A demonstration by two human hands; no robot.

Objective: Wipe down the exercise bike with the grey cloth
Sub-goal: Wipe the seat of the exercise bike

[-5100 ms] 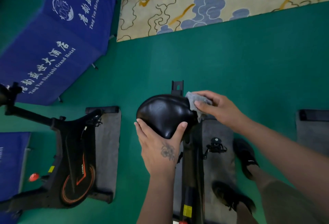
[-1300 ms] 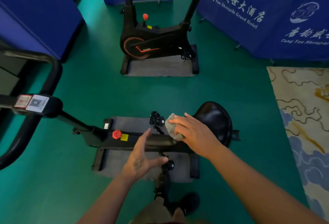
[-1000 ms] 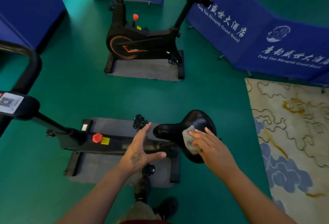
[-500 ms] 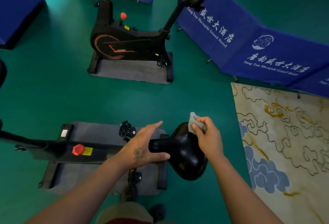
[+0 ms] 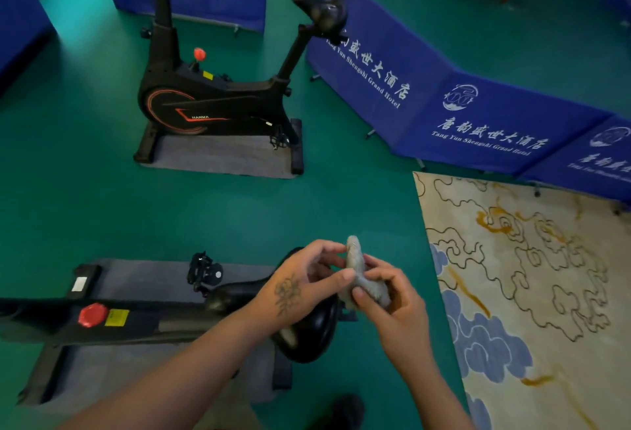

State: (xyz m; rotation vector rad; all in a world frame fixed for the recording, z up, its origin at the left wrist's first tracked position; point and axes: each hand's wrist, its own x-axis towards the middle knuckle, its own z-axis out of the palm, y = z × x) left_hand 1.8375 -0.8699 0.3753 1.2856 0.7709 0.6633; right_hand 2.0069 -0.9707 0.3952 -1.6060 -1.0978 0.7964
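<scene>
The black exercise bike (image 5: 164,320) lies below me, its frame running left to right, with a red knob (image 5: 93,314) and a black saddle (image 5: 314,330) at the right end. Above the saddle both hands hold the bunched grey cloth (image 5: 362,277). My right hand (image 5: 392,306) grips its lower part with curled fingers. My left hand (image 5: 300,288), with a tattoo on its back, pinches the cloth's upper part with thumb and fingertips. The hands hide much of the saddle.
A second black exercise bike (image 5: 211,102) stands on a grey mat (image 5: 218,156) farther back. Blue folding banners (image 5: 444,102) run along the back and right. A patterned cream rug (image 5: 532,276) covers the floor at the right. Green floor (image 5: 102,218) separates the bikes.
My right hand has lifted the cloth off the saddle's far edge. My left hand has left the saddle nose and joined it on the cloth. The view has swung right.
</scene>
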